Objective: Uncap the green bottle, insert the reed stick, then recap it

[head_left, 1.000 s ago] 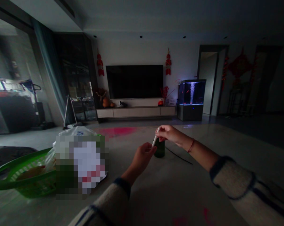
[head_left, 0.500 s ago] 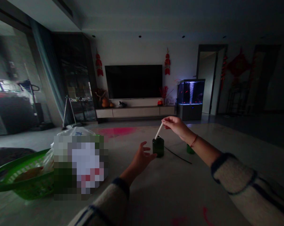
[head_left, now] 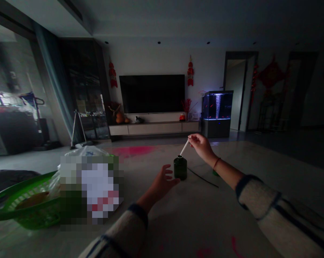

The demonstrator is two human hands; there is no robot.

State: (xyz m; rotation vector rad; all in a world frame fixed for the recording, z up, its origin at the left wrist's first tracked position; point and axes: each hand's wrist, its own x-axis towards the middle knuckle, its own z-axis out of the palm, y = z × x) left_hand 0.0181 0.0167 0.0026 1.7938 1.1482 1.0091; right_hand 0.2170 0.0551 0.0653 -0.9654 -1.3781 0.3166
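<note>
My right hand (head_left: 202,147) pinches a thin white stick (head_left: 184,147) between its fingertips. The stick slants down, with its lower tip close over the mouth of a dark green glass bottle (head_left: 180,168). That bottle stands upright on a grey table (head_left: 151,222). My left hand (head_left: 164,182) is open with its fingers spread, just left of the bottle, and it seems not to touch it. A small green object (head_left: 215,173) sits partly hidden behind my right forearm.
A thin black cable (head_left: 202,176) lies on the table right of the bottle. At the left stand a green plastic basket (head_left: 24,211), a white plastic bag (head_left: 86,152) and a pixelated, unreadable object (head_left: 90,190). A TV cabinet and lit aquarium stand far beyond the table.
My right hand has lifted the white stick up and right from the bottle, then brought its tip back over the mouth. My left hand has opened and drawn away. The small green object has come into view.
</note>
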